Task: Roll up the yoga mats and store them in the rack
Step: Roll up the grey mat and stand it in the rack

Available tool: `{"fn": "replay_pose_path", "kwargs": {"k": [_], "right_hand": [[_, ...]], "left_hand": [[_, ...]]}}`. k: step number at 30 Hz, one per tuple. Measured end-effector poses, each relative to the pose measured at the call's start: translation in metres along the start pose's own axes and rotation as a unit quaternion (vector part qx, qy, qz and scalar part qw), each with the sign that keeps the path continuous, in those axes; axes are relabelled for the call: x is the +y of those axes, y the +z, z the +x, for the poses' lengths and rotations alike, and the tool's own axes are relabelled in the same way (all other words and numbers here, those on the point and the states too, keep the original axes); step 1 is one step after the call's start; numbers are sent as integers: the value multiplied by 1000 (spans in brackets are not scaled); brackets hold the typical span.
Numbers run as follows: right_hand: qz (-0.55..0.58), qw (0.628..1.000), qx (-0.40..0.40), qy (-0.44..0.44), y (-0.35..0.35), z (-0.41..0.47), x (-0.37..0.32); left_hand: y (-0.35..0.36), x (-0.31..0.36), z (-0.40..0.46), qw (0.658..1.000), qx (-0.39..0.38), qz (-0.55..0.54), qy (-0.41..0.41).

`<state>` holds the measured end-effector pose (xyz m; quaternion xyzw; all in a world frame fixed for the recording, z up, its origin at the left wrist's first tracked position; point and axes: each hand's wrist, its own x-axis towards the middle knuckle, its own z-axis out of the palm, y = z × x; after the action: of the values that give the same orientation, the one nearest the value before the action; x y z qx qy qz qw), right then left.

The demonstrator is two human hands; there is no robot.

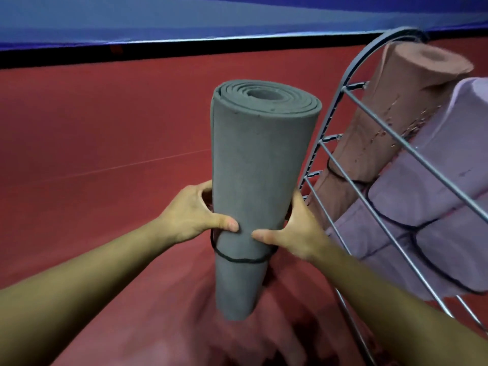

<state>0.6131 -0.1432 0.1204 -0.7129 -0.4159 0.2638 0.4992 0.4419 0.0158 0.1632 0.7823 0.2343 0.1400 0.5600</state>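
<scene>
Hands grip a rolled grey yoga mat [260, 186], held upright in the air over a red floor [92, 154], its spiral end facing up toward the camera. The left hand [192, 212] wraps the roll from the left, thumb pressed across the front and fingers curled round the far side; the right hand [298, 228] mirrors it from the right, thumb on the front, fingers hidden behind the mat. The two thumbs nearly meet at the roll's lower half. Just under them, a thin black elastic cord [237, 258] loops around the mat. To the right stands a grey wire rack [369, 114] with an arched end frame and straight crossbars, close beside the held mat but apart from it. Inside the rack lie rolled mats already stored: a pinkish-brown mat [390, 101] on top, its end pointing up and back, and several lilac mats [435, 186] stacked beneath, each bound by a black cord. A blue wall panel [184, 19] runs along the back, above a dark strip at the floor's edge.
</scene>
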Motion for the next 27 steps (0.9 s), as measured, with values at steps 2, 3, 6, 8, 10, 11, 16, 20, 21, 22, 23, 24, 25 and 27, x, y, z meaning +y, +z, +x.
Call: {"fn": "replay_pose_path", "kwargs": {"k": [2, 3, 6, 8, 10, 11, 16, 20, 21, 22, 23, 24, 25, 27], "right_hand": [[9, 1000, 1, 19, -8, 7, -21], [10, 1000, 1, 27, -14, 8, -36], [-10, 999, 1, 48, -42, 5, -103], [-11, 998, 6, 56, -66, -1, -161], [-2, 998, 22, 55, -95, -9, -226], [-5, 998, 32, 52, -113, -15, -259], [7, 994, 90, 55, -195, -60, -390], [18, 983, 159, 90, -259, -110, -450], [12, 981, 173, 90, -275, -120, -459], [8, 978, 187, 89, -292, -131, -465], [5, 976, 199, 89, -308, -142, -469], [8, 973, 213, 93, -325, -154, -470], [10, 970, 224, 98, -342, -165, -470], [1, 966, 239, 101, -377, -187, -462]], "left_hand": [[-8, 17, 7, 1000, -4, -24, -18], [-14, 30, 8, 999, -4, -36, -25], [-34, 91, 6, 998, -16, -33, -41], [-49, 145, 5, 998, -27, -27, -42], [-63, 213, 4, 998, -52, -23, -34], [-67, 247, 3, 997, -66, -22, -31], [-72, 401, -15, 993, -102, -55, 8], [-58, 474, -25, 988, -155, -3, 14], [-49, 485, -27, 984, -178, 17, 4], [-36, 496, -29, 979, -204, 23, -7], [-20, 504, -32, 974, -226, 11, -15], [-2, 512, -34, 971, -239, -8, -21], [18, 519, -35, 969, -244, -26, -23], [60, 533, -34, 970, -236, -58, -27]]}}
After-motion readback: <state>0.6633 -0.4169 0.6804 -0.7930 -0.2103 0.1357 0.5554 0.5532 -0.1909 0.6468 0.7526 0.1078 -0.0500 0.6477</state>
